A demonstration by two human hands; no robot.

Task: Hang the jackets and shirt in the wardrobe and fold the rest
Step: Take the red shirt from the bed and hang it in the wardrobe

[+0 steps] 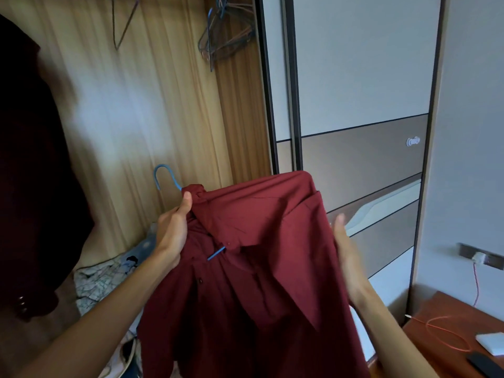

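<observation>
A dark red shirt (256, 257) hangs on a blue wire hanger (163, 174) in front of the open wardrobe (152, 105). The hanger's hook sticks up past the collar, and a short blue piece shows at the open neck. My left hand (171, 230) grips the collar next to the hook, thumb up on the fabric. My right hand (346, 249) lies with straight fingers against the shirt's right shoulder and side. A dark jacket (38, 173) hangs at the far left inside the wardrobe.
Several empty wire hangers (226, 34) hang at the top of the wardrobe. Patterned cloth (106, 276) lies on its floor. The sliding door (360, 132) stands to the right. A wooden side table (450, 323) at lower right carries a white box (491, 345) and an orange cable.
</observation>
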